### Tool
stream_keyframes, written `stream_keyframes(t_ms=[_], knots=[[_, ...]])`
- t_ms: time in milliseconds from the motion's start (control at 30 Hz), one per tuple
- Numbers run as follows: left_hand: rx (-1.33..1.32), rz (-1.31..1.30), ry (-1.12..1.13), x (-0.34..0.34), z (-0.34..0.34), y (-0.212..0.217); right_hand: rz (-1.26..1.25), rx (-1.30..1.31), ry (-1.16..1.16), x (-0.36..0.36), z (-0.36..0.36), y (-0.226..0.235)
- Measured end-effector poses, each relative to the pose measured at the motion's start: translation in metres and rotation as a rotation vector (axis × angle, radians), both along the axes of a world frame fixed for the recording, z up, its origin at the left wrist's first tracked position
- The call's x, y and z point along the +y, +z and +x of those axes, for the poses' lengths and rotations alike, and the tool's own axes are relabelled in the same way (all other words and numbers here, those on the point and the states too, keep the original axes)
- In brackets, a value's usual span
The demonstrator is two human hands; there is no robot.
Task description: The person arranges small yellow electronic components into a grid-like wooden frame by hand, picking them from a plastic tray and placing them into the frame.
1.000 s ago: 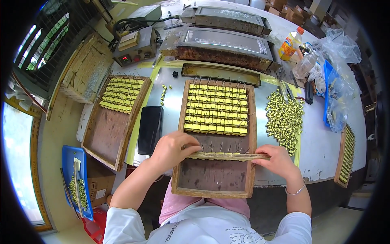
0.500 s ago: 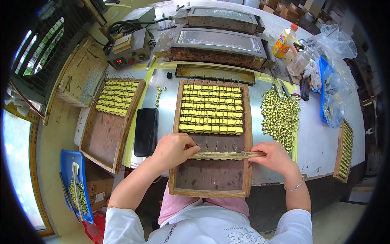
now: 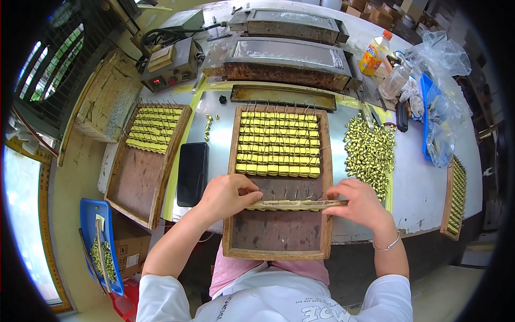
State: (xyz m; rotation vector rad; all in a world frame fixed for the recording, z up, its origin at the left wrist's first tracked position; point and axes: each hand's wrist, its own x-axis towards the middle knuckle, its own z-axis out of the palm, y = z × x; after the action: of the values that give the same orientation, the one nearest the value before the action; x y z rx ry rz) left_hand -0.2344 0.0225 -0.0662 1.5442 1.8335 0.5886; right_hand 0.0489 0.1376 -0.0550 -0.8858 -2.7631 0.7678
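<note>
A narrow wooden strip (image 3: 300, 204) lies crosswise over the lower half of a wooden tray (image 3: 229, 214), carrying a row of small yellow pieces with thin wires standing up. My left hand (image 3: 228, 196) is closed, thumb and forefinger pinching the strip's left end. On the right end, my right hand (image 3: 359, 203) grips the strip between thumb and fingers. Farther up the same tray sit several rows of yellow blocks (image 3: 279, 160) with upright wires. What lies beneath the strip is partly hidden.
To the right is a heap of small yellow-and-dark pieces (image 3: 369, 155). A black phone (image 3: 193, 174) and a second wooden tray (image 3: 134, 188) are at left. Metal troughs (image 3: 287, 67) and a control box (image 3: 171, 67) stand behind; a bottle (image 3: 375, 53) is at back right.
My right hand has slid slightly left, its fingers now farther over the strip's end. The strip has shifted a little left. My left hand stays almost where it was.
</note>
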Motion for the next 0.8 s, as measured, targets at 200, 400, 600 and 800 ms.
stream_keyframes(t_ms=[200, 400, 600, 800], knots=[[0.047, 0.183, -0.069, -0.003, 0.004, -0.008, 0.044, 0.194, -0.002, -0.002, -0.014, -0.003], [0.258, 0.442, -0.246, -0.010, 0.005, -0.007, -0.055, 0.268, 0.056, -0.002, -0.028, -0.017], [-0.021, 0.323, 0.157, -0.012, -0.029, 0.003, 0.118, 0.391, 0.115, -0.006, -0.036, -0.025], [-0.058, 0.099, -0.068, -0.024, -0.039, 0.008, 0.114, 0.488, -0.072, -0.010, -0.038, -0.010]])
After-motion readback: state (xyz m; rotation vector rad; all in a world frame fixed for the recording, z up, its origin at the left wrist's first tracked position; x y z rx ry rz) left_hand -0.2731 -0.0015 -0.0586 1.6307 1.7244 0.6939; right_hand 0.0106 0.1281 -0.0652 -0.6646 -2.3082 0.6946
